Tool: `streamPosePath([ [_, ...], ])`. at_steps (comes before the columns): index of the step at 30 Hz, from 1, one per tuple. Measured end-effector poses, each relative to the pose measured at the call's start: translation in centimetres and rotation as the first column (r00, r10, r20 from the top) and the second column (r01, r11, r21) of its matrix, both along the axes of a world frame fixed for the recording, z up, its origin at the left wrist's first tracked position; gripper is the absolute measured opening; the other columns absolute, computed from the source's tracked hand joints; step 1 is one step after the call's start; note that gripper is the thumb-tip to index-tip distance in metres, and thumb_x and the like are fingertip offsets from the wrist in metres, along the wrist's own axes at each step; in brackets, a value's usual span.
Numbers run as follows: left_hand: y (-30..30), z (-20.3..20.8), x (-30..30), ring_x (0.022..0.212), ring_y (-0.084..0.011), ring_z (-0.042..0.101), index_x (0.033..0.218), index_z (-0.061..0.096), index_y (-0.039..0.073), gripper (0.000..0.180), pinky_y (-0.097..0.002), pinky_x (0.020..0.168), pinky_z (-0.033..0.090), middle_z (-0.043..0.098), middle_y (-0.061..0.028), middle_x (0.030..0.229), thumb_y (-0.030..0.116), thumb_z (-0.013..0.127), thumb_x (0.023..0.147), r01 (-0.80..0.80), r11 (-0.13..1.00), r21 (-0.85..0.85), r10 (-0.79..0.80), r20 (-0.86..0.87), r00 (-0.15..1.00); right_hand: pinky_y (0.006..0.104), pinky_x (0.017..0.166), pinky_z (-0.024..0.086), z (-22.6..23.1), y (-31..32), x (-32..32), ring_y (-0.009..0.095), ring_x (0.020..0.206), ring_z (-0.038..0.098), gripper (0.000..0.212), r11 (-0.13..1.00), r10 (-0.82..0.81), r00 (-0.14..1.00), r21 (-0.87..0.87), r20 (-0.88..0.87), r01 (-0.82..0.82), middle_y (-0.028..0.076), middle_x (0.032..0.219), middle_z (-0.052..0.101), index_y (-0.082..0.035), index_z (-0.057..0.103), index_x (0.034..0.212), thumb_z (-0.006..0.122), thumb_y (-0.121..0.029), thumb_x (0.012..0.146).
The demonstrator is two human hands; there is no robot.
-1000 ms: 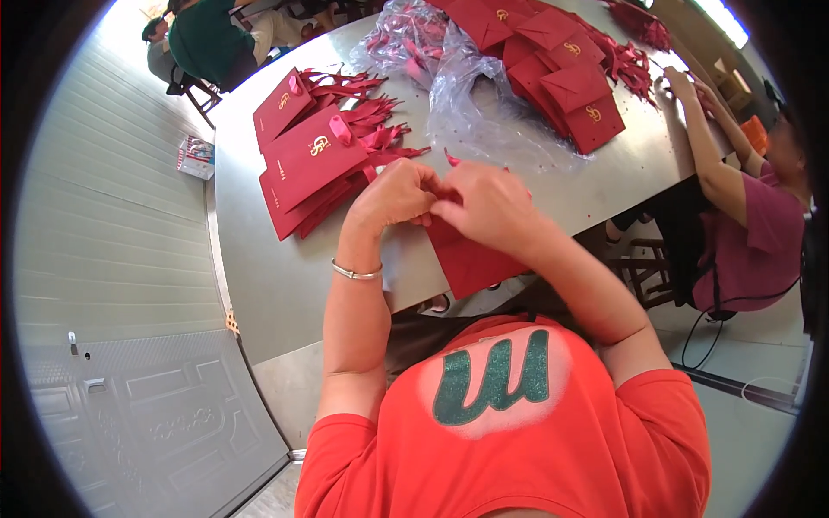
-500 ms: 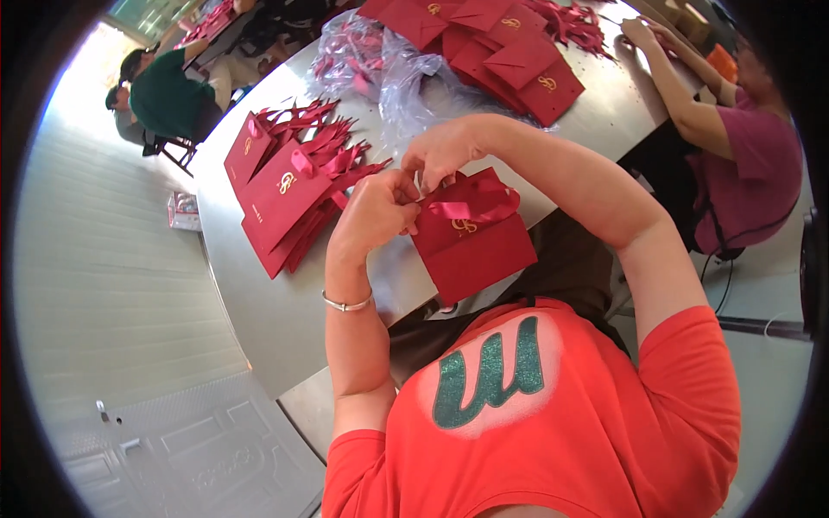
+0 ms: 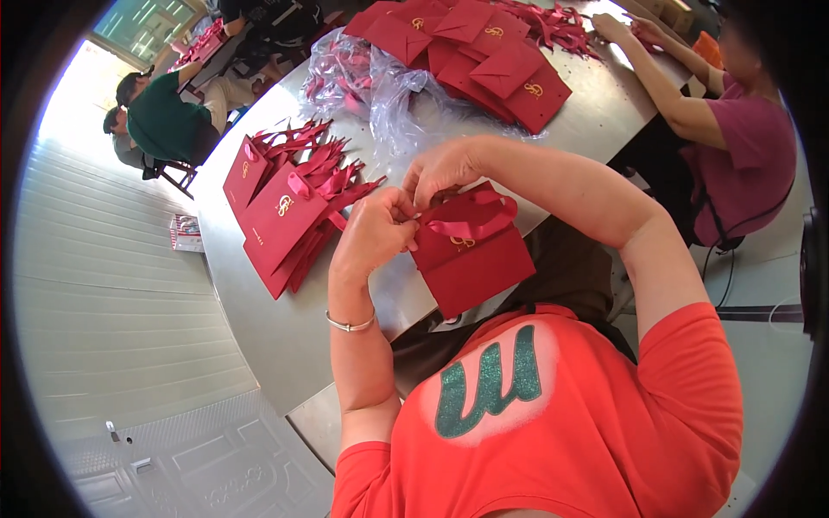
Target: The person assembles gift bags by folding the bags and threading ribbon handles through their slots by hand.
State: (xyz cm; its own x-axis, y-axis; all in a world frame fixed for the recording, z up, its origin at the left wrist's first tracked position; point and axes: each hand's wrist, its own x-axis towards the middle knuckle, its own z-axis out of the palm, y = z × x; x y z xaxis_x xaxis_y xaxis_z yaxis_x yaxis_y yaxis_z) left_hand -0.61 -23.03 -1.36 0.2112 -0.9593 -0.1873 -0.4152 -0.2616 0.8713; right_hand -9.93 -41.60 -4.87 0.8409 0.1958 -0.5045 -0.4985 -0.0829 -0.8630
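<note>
A small red paper gift bag [image 3: 484, 276] stands tilted at the table's near edge, its gold emblem partly covered by a pink-red ribbon handle [image 3: 475, 226]. My left hand [image 3: 377, 231], with a silver bangle below the wrist, pinches the bag's upper left edge. Reaching over from the other side, my right hand [image 3: 445, 175] has its fingers bent down onto the same top corner. The fingertips of both hands nearly meet there. Whatever small part lies between them is hidden.
Left of my hands lies a stack of red bags [image 3: 285, 211] with ribbons. Clear plastic wrapping [image 3: 393, 104] and flat red bags [image 3: 492, 65] cover the far part of the metal table [image 3: 246, 302]. A co-worker [image 3: 743, 155] sits at the right, handling ribbons.
The view has shifted slightly, so table and stacks appear moved a little. Both hands stay at the bag's top corner, with only small finger movement.
</note>
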Motion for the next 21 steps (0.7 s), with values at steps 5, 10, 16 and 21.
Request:
streamPosePath([
  [5, 0.2, -0.3, -0.1, 0.061, -0.0142, 0.069, 0.088, 0.059, -0.003, 0.009, -0.0252, 0.052, 0.051, 0.066, -0.0068, 0.07, -0.007, 0.064, 0.081, 0.01, 0.999, -0.031, -0.01, 0.001, 1.0, 0.0243, 0.055, 0.043, 1.3, 0.4, -0.4, 0.009, 0.065, 0.057, 0.023, 0.997, 0.013, 0.999, -0.074, -0.036, -0.015, 0.0, 0.083, 0.066, -0.004, 0.069, 0.101, 0.071, -0.009, 0.079],
  [10, 0.1, -0.2, -0.5, 0.061, -0.0137, 0.068, 0.087, 0.059, -0.003, 0.009, -0.0249, 0.053, 0.051, 0.066, -0.006, 0.07, -0.007, 0.065, 0.081, 0.037, 0.997, -0.063, -0.036, 0.02, 0.999, 0.0244, 0.055, 0.044, 0.9, -0.1, -0.1, 0.009, 0.064, 0.057, 0.022, 0.999, 0.03, 0.995, -0.037, -0.1, -0.034, -0.001, 0.081, 0.064, -0.006, 0.069, 0.1, 0.072, -0.009, 0.078],
  [16, 0.1, 0.1, -0.7, 0.062, -0.0128, 0.068, 0.088, 0.06, -0.003, 0.009, -0.0248, 0.055, 0.052, 0.066, -0.0057, 0.072, -0.008, 0.064, 0.081, 0.041, 0.998, -0.053, -0.04, 0.007, 0.999, 0.0247, 0.054, 0.045, 0.9, 0.1, 0.1, 0.009, 0.06, 0.057, 0.022, 0.999, -0.043, 0.983, 0.0, -0.179, 0.044, -0.001, 0.074, 0.063, -0.008, 0.069, 0.094, 0.075, -0.007, 0.073],
  [21, 0.0, -0.4, -0.2, 0.063, -0.0119, 0.067, 0.09, 0.061, -0.004, 0.011, -0.0245, 0.055, 0.052, 0.067, -0.0055, 0.075, -0.009, 0.064, 0.081, 0.059, 0.995, -0.075, -0.056, 0.042, 0.998, 0.0241, 0.047, 0.044, 0.0, 0.8, 0.5, 0.009, 0.058, 0.057, 0.023, 0.981, -0.19, 0.971, -0.074, -0.146, 0.181, 0.001, 0.072, 0.063, -0.006, 0.069, 0.091, 0.076, -0.004, 0.069],
])
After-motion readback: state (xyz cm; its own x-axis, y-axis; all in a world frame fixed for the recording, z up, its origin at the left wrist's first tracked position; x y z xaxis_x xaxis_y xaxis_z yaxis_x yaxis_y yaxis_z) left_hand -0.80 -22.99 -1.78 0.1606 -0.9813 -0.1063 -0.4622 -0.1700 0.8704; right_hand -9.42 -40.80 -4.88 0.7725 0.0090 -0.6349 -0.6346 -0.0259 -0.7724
